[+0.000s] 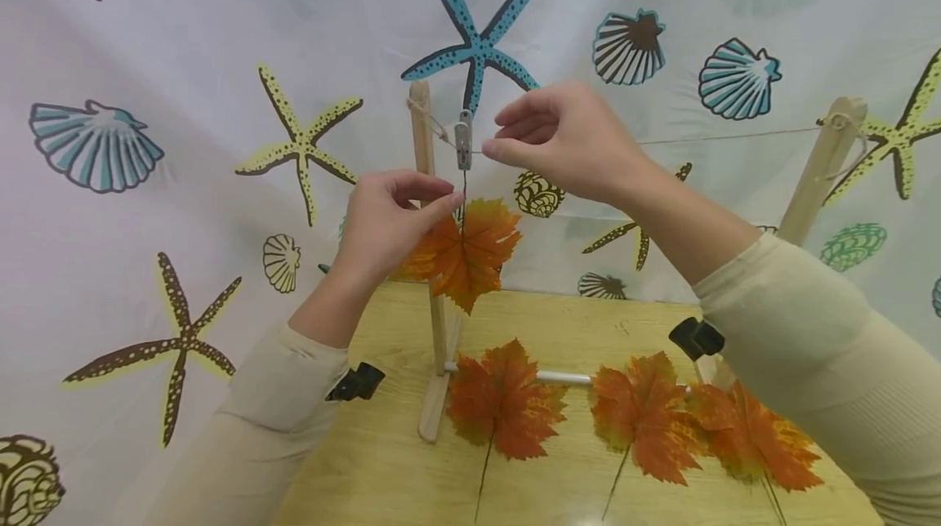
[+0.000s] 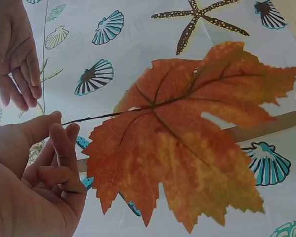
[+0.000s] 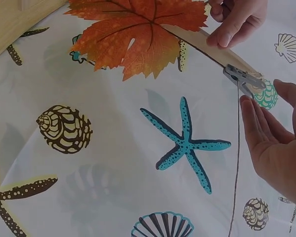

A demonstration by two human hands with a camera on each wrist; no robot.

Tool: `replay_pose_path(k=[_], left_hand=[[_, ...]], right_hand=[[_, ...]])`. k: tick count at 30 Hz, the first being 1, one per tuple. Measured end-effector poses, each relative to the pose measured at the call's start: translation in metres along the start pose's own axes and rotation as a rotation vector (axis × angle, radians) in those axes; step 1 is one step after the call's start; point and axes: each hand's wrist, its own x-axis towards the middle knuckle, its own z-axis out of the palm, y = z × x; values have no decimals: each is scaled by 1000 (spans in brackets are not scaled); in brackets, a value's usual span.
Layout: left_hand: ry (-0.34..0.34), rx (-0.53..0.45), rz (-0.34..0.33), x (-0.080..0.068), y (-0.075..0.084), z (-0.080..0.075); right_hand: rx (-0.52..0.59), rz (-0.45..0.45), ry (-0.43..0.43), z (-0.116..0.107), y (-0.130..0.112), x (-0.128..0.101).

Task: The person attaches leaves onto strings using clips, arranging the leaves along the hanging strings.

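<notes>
We see a leaf (image 1: 465,252) hanging by its stem from a peg (image 1: 463,140) clipped on the string (image 1: 728,135), beside the left post (image 1: 422,142) of the rack. Our left hand (image 1: 385,220) pinches the stem between thumb and forefinger just above the blade. Our right hand (image 1: 562,138), fingers loosely curled, reaches the peg; whether it grips it we cannot tell. Three more leaves (image 1: 639,416) lie at the worktop's (image 1: 367,461) far edge.

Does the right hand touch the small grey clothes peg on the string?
Apart. The right wrist view shows background between the right hand and the grey clothes peg.
</notes>
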Motion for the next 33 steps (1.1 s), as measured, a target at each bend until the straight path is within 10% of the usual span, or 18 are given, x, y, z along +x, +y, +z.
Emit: replay_pose_path(k=[21,33], left_hand=[[-263,-81,95,-17,-23,3],[-266,-99,102,-25,-31,14]], right_hand=[[91,-6,-7,12,17,-30],[120,-23,-45,31,24,-48]])
